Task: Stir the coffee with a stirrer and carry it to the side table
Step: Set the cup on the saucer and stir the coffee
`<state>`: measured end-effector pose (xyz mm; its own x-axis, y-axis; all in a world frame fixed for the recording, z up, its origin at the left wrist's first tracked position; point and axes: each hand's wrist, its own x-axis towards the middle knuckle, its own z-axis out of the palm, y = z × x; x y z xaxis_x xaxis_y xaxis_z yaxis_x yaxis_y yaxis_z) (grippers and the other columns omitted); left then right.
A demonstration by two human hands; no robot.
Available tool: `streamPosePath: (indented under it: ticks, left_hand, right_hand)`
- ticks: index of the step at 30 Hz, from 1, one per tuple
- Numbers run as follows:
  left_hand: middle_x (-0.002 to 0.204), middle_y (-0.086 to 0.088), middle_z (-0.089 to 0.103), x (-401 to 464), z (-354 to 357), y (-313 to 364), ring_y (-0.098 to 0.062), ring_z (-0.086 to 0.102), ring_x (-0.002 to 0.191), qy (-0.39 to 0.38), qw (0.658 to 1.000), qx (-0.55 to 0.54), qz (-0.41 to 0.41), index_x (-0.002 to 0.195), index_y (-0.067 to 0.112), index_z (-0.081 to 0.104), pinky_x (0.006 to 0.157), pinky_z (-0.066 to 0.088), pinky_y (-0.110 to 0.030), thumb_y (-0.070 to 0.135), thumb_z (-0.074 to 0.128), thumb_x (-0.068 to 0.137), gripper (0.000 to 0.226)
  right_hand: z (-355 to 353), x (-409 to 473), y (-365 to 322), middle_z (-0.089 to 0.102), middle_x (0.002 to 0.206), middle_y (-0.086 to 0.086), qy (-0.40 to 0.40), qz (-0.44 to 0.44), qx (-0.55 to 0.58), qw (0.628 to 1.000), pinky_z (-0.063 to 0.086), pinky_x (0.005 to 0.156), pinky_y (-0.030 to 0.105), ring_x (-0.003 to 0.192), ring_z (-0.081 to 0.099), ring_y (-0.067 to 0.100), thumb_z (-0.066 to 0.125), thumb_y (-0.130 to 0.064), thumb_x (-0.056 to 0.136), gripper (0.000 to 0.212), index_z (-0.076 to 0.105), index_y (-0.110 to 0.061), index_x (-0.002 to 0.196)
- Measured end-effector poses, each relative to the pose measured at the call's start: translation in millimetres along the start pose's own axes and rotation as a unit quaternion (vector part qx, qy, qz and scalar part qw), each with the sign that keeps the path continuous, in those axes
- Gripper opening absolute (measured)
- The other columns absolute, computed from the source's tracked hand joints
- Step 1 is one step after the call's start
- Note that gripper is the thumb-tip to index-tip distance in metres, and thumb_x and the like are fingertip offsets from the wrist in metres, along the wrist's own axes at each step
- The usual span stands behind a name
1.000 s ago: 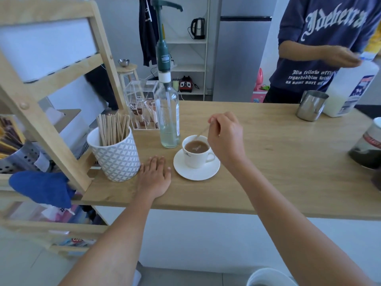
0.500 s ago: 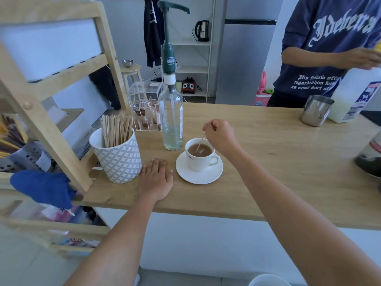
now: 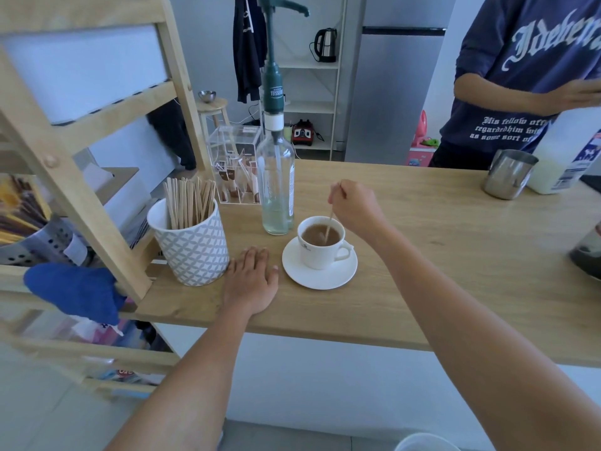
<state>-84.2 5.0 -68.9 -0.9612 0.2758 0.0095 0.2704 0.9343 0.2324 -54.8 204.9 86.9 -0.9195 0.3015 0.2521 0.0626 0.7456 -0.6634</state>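
Note:
A white cup of brown coffee (image 3: 320,244) stands on a white saucer (image 3: 320,278) on the wooden counter (image 3: 439,255). My right hand (image 3: 354,206) hovers just above and behind the cup, pinching a thin wooden stirrer (image 3: 329,227) whose lower end dips into the coffee. My left hand (image 3: 252,281) lies flat on the counter, fingers spread, just left of the saucer and not touching it.
A patterned white pot of wooden stirrers (image 3: 192,245) and a glass pump bottle (image 3: 276,190) stand left of the cup, with a clear sachet box (image 3: 235,167) behind. A steel jug (image 3: 507,179) and milk bottle (image 3: 566,161) sit far right, by another person (image 3: 520,83). A wooden rack (image 3: 74,177) stands at left.
My right hand has shifted slightly left and back over the cup, moving the stirrer within the coffee. The left hand has stayed flat on the counter.

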Motion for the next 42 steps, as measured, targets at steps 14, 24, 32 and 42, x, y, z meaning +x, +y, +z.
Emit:
streamPosePath:
  ticks: [14, 24, 32, 42]
  left_hand:
    - [0.162, -0.003, 0.011, 0, -1, 1, -0.019, 0.004, 0.148, -0.001, 1.0, 0.004, 0.001, 0.152, 0.021, 0.016, 0.121, 0.004, -0.043, 0.046, 0.016, 0.098, 0.059]
    - [0.162, -0.003, 0.008, -1, -2, 1, -0.02, 0.004, 0.149, -0.007, 1.0, 0.003, 0.0, 0.153, 0.021, 0.014, 0.121, 0.003, -0.043, 0.046, 0.016, 0.098, 0.06]
    - [0.162, -0.003, 0.007, -3, -5, 3, -0.02, 0.002, 0.149, -0.012, 1.0, 0.003, 0.0, 0.153, 0.021, 0.013, 0.121, 0.003, -0.043, 0.045, 0.015, 0.099, 0.06]
    - [0.162, -0.005, 0.008, -2, -5, 2, -0.021, 0.002, 0.149, -0.017, 1.0, 0.0, 0.004, 0.153, 0.02, 0.014, 0.121, 0.003, -0.045, 0.046, 0.015, 0.098, 0.061]
  right_hand:
    - [1, -4, 3, 0.068, 0.1, 0.011, 0.044, -0.016, -0.041, 0.998, 0.05, 0.08, 0.04, 0.089, 0.06, 0.031, 0.03, -0.025, 0.099, 0.038, 0.061, -0.004, 0.095]
    - [-3, -7, 8, 0.071, 0.097, 0.009, 0.043, -0.012, -0.075, 0.996, 0.047, 0.084, 0.038, 0.09, 0.061, 0.032, 0.03, -0.026, 0.098, 0.037, 0.062, -0.009, 0.094]
    - [-5, -8, 12, 0.071, 0.098, 0.01, 0.018, 0.003, -0.047, 0.999, 0.047, 0.088, 0.04, 0.091, 0.061, 0.031, 0.03, -0.024, 0.097, 0.038, 0.063, -0.006, 0.091]
    - [-7, -15, 15, 0.066, 0.086, -0.002, -0.013, 0.006, 0.018, 1.0, 0.048, 0.071, 0.026, 0.079, 0.059, 0.019, 0.033, -0.023, 0.097, 0.033, 0.061, -0.016, 0.082]
